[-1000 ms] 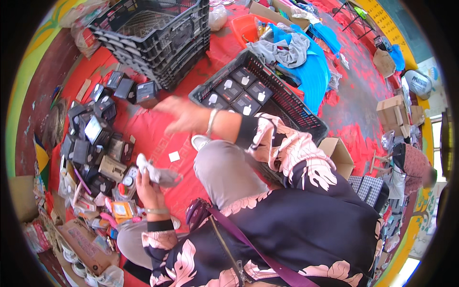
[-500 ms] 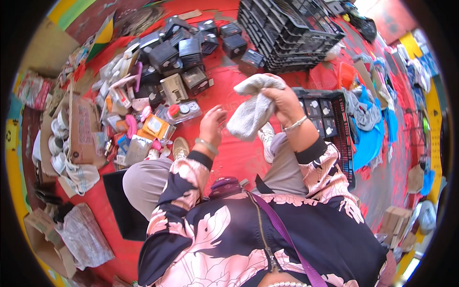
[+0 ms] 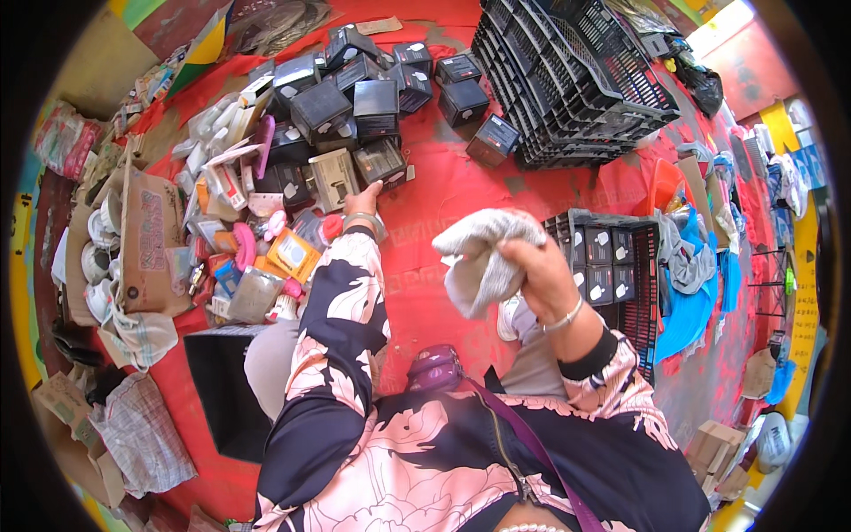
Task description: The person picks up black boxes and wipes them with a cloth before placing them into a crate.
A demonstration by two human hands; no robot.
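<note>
Fingers of the right hand are curled shut on a grey cloth, bunched and held up in the air above the red floor mat, in front of the person's chest. The cloth hangs in loose folds below the grip, so it looks soft, light and limp; it should give no trouble to hold by any gathered part, though a loose corner could trail or catch (there is plenty around to snag on).

Across on the other side, the left hand reaches forward to the pile of small dark boxes, its fingertips at a box with a clear window; whether it has closed on that box I cannot tell. These boxes look stiff and light, with square edges best pinched across two opposite sides.

A stack of black plastic crates stands beyond, and another crate holding more boxes lies just right of the cloth.
</note>
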